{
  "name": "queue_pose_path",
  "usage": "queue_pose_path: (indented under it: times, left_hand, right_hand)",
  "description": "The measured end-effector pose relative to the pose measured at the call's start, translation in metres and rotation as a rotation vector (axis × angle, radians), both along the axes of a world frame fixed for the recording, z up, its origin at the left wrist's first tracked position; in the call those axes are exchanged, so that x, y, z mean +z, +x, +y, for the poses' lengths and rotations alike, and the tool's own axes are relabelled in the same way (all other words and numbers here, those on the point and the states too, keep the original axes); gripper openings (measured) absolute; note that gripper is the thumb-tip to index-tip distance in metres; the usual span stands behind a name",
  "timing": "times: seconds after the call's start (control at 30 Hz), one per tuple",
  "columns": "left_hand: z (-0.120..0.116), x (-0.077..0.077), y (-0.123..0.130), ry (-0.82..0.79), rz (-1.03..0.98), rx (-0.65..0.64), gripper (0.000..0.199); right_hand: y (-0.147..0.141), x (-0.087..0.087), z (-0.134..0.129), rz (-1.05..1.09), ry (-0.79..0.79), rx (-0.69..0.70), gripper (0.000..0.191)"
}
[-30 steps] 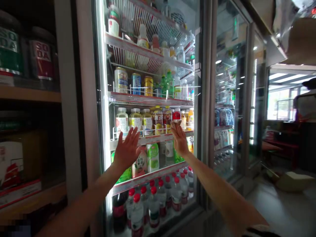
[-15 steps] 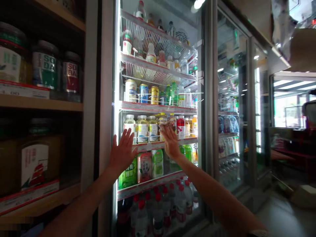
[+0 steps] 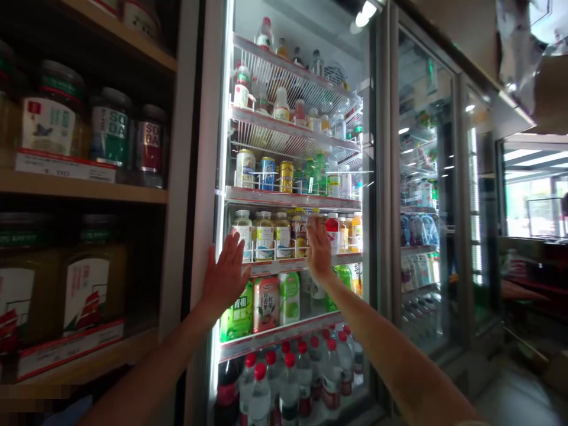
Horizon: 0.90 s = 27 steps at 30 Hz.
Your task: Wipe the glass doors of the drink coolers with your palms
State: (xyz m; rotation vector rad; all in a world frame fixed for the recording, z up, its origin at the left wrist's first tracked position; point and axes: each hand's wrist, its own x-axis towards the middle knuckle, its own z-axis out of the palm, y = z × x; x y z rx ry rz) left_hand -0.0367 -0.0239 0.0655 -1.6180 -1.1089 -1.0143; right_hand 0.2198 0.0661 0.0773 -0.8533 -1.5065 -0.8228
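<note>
Farther right in view than a moment ago, the lit fridge point(image 3: 209, 148) stands behind its glass door point(image 3: 302, 18), and more of the wooden shelves point(image 3: 89, 184) shows at left. Both hands are open toward the glass; contact is hard to judge. Ungripping, the left hand point(image 3: 226, 273) has stayed by the door's left edge, fingers spread before a pale-labelled bottle point(image 3: 242, 228). Having slid slightly right across the drinks, the right hand point(image 3: 320, 251) is nearer the red bottle point(image 3: 332, 228); whether it keeps the crumpled wad seen earlier under its blurred fingertips, I cannot tell
</note>
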Motion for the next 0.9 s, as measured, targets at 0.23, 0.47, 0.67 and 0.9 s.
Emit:
queue_pose_path:
  times: [0.23,0.47,0.67,0.9]
  left_hand:
    - [0.000,0.009,-0.003,0.052,0.025,0.041,0.066]
    - [0.004,0.011,-0.004,0.078,0.047,0.044,0.068]
    - [0.002,0.020,-0.002,0.089,0.032,0.044,0.072]
    - [-0.001,0.031,-0.007,0.141,0.028,0.028,0.066]
  right_hand:
    - [-0.055,-0.007,-0.030,-0.515,-0.048,0.082,0.060]
    - [0.048,0.020,0.008,0.213,-0.047,-0.037,0.052]
    - [0.006,0.036,0.005,0.139,-0.040,-0.008,0.056]
    - [-0.090,0.042,-0.037,-0.618,0.038,0.094,0.049]
